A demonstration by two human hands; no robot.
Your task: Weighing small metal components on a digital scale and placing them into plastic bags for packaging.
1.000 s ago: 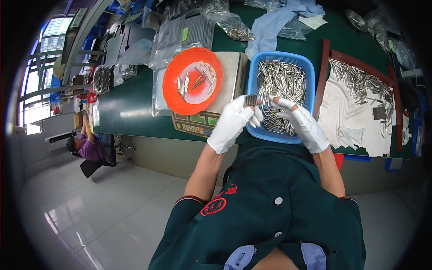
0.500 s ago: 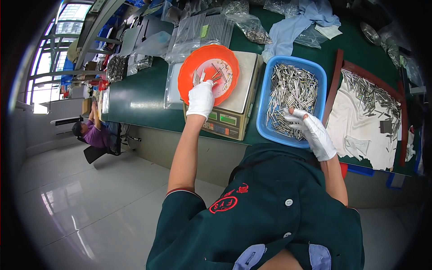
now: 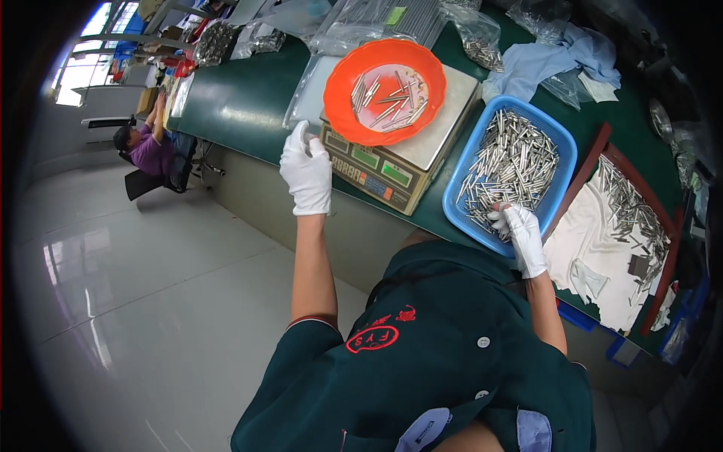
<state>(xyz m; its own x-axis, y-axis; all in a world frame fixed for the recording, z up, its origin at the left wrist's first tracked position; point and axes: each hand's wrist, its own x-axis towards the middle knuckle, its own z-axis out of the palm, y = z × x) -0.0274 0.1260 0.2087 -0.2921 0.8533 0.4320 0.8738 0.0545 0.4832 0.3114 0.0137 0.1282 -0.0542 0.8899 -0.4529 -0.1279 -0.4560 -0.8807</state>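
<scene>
Little room between scale [image 3: 370, 172] and basket [image 3: 567, 152]

The inner side of the left hand [image 3: 307, 175] is turned from view, so whether its curled fingers hold anything cannot be told. The fingers of the right hand [image 3: 525, 239] show too small to tell whether they grip any of the metal pins [image 3: 516, 154]. Those pins hide the floor of the blue basket [image 3: 568, 147]. The orange bowl [image 3: 339, 113] covers part of the scale [image 3: 376, 172], whose key markings are unreadably small. The upper edge cuts off the grey strips [image 3: 423, 22].
</scene>
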